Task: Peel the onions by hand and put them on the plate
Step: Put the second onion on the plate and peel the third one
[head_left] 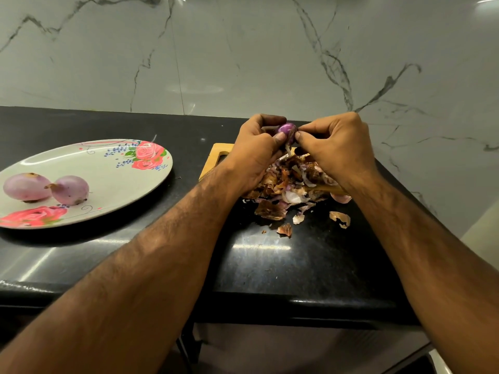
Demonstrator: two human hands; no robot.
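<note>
Purple and glossy, a small onion (pixel 287 130) sits pinched between both hands, lifted above the far end of a wooden board (pixel 213 157). Both forearms reach forward from the near edge and converge on it. The left hand (pixel 256 152) curls its fingers over the onion's far and left side, with the thumb pressed against its near face. The right hand (pixel 334 147) is curled too, its thumb and fingertips nipping the onion's right side. A thin pale strip (pixel 288 149) hangs down from the onion between the two thumbs. Beneath the hands a loose heap of peels (pixel 291 182) covers much of the board: dry, papery brown flakes mixed with limp white and violet layers. A few curled brown scraps (pixel 340 219) lie on the counter (pixel 270 260) just near of the heap. The counter is black polished stone with fine speckles and bright streaks of reflected light. Well to the left rests an oval plate (pixel 108 184), smooth and cream-coloured, printed with pink roses and small blue sprigs. On its left part two peeled onions (pixel 25 187) lie touching, pale pink, matte and rounded, with brown stubs at their ends. Behind everything rises a wall (pixel 243 63) of shiny white marble with dark grey veins.
</note>
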